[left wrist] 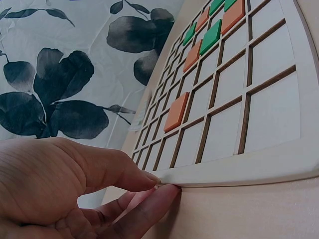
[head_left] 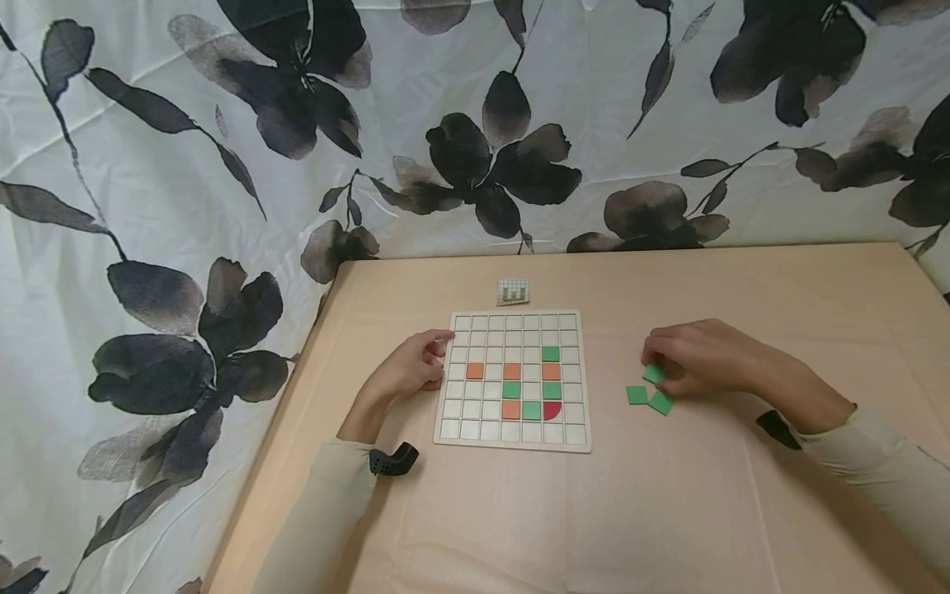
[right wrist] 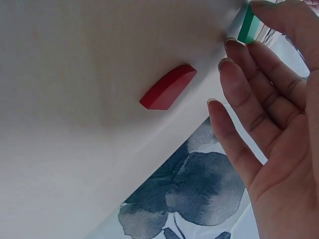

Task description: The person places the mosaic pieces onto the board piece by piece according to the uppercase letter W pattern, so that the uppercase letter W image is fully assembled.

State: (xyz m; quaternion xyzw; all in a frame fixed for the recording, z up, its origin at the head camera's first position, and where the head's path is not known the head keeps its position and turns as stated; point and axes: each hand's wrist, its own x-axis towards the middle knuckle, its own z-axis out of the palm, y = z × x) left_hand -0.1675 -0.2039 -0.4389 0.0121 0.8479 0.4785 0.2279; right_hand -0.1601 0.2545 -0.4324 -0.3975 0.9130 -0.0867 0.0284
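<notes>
A white grid board point(head_left: 471, 409) lies on the table, carrying several orange point(head_left: 474, 371) and green tiles point(head_left: 511, 390) plus one red rounded piece point(head_left: 552, 410). At its left edge my left hand point(head_left: 401, 367) pinches the rim between thumb and fingers, as the left wrist view shows. To the right of the board, my right hand point(head_left: 705, 355) pinches a green square tile point(head_left: 654, 374) between thumb and fingertip. Two more green tiles, one flat point(head_left: 637, 395) and one turned at an angle point(head_left: 660, 403), lie just below it.
Behind the board is a small card point(head_left: 514, 291) with a grid pattern. Close to the right hand, a loose red piece point(right wrist: 169, 87) with a curved side lies on the table in the right wrist view. A floral cloth point(head_left: 490, 165) hangs along the table's back and left edges.
</notes>
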